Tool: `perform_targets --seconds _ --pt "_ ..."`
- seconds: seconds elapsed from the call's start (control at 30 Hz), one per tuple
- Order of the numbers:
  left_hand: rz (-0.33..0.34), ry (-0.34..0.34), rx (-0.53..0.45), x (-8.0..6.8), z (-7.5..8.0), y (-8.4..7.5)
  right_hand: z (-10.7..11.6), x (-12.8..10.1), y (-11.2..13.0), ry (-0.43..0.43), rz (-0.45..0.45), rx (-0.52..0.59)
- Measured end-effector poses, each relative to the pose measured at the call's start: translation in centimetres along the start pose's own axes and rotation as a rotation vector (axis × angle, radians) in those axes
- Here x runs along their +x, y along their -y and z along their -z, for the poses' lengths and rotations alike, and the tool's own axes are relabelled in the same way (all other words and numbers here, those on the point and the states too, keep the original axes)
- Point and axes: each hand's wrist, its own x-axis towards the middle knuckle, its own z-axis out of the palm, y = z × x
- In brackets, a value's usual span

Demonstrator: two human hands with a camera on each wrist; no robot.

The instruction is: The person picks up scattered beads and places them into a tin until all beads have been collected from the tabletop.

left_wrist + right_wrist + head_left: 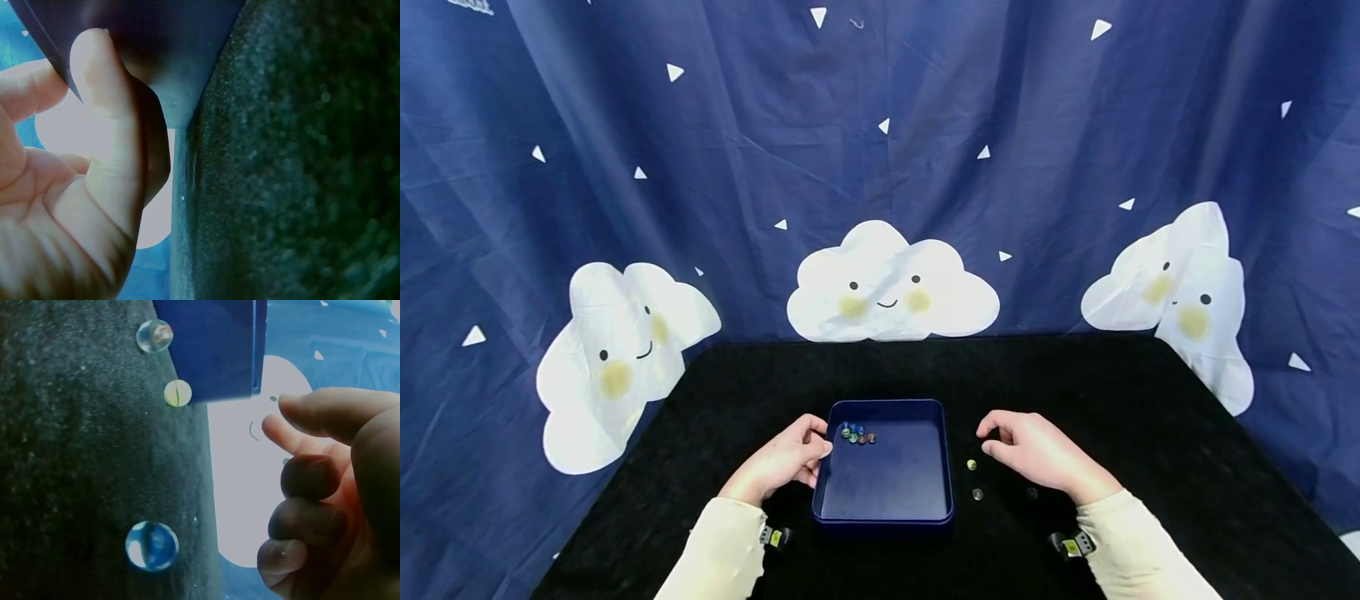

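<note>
Several marbles (858,434) are already lying in the blue tray (886,510), while three (972,464) are waiting on the desk (1150,417). The left hand (786,461) is gripping the tray's edge; the right hand (1037,454), loosely curled and empty, is hovering near them.

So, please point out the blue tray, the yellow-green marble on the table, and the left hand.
blue tray (884,523), head view, on its near wall.
yellow-green marble (972,464), head view, on its middle.
left hand (790,461), head view, on the back of the hand.
</note>
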Motion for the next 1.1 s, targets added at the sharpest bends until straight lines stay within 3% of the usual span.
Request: perform_targets --seconds 0.47,1.1 --pt "-0.012 0.003 -0.011 -0.1 -0.2 -0.2 -1.9 0.1 -0.5 0.119 0.038 -0.041" --pt "-0.004 0.000 -0.005 0.0 -0.2 -0.1 -2.3 0.1 -0.5 0.208 0.077 -0.048"
